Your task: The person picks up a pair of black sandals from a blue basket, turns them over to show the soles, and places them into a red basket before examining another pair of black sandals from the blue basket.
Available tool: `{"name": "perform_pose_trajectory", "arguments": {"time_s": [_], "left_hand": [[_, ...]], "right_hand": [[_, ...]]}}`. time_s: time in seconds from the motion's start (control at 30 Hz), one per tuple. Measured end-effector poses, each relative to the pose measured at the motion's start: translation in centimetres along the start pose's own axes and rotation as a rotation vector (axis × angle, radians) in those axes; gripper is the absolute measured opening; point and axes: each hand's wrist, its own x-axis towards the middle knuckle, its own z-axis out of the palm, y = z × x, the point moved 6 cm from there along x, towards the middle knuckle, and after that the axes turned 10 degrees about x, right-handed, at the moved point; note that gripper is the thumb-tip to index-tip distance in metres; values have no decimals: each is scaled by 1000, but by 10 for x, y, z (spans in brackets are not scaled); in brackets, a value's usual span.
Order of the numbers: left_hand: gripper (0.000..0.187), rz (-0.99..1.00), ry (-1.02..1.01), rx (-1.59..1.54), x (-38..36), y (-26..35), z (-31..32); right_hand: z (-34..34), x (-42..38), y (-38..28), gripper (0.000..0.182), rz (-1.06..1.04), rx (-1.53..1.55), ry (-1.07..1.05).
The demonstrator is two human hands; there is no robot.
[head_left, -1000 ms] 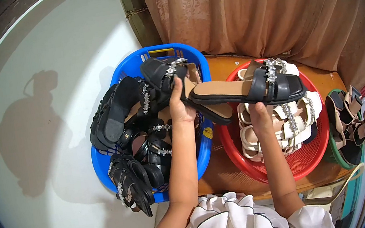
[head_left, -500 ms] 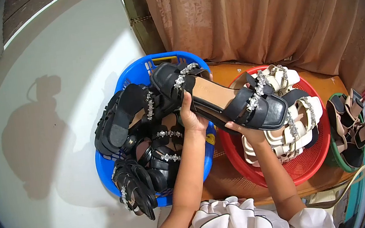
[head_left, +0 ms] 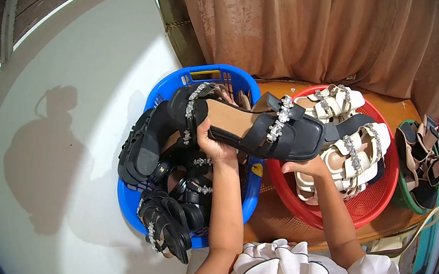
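Observation:
Black sandals (head_left: 234, 118) with tan insoles and jewelled straps are held up between the blue and red baskets. Wrapped round their middle is my left hand (head_left: 216, 145), its thumb on the near edge. My right hand (head_left: 309, 166) is at the lower right, by the toe end, with its thumb stretched out and the other fingers partly hidden. Black sandals (head_left: 146, 146) fill the blue basket (head_left: 255, 188) under my left arm. White sandals (head_left: 358, 155) with jewelled straps lie in the red basket (head_left: 362, 212) beyond my right hand.
A green basket (head_left: 409, 198) with black and tan heeled shoes (head_left: 427, 154) stands at the far right. The baskets are by a brown table (head_left: 269, 216). Behind hangs a brown curtain (head_left: 292, 16), and a white wall (head_left: 90, 126) is on the left.
The held sandals have shifted left, along with my left hand. My right thumb has come off the sandal's edge and lies lower, near the toe end. The view has shifted slightly.

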Motion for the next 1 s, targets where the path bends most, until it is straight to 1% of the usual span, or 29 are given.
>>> {"name": "perform_pose_trajectory", "arguments": {"time_s": [0.03,0.1,0.23,0.33,0.37,0.4,0.47,0.57,0.63,0.67,0.73,0.83,1.0], "left_hand": [[65,26,-24,47,1,5,-2],[69,60,-57,108,2,12,-2],[74,102,-86,94,1,19,5],[78,121,-95,88,0,24,6],[79,122,-113,77,1,25,6],[79,122,-132,66,1,27,6],[80,144,-171,115,1,30,10],[80,155,-196,123,0,32,15],[82,164,-196,134,-1,33,17],[82,170,-191,158,-2,34,18],[83,181,-182,204,-2,34,21],[85,216,-155,315,-2,36,23],[87,185,-185,402,-6,31,32]], "right_hand": [[-2,-1,8,67,66,89,-3],[-7,-2,15,74,39,123,1],[-19,-8,38,87,6,174,-46],[-23,-9,44,87,8,547,34],[-29,-9,45,94,98,424,111],[-19,-5,26,83,63,459,158],[-18,3,17,73,49,428,225],[-25,0,27,66,173,480,296],[-24,0,17,57,99,276,445],[-21,-1,8,56,61,171,519],[-17,1,0,53,44,164,548],[-20,1,10,51,27,200,595],[-18,1,14,47,-2,300,680]]}}
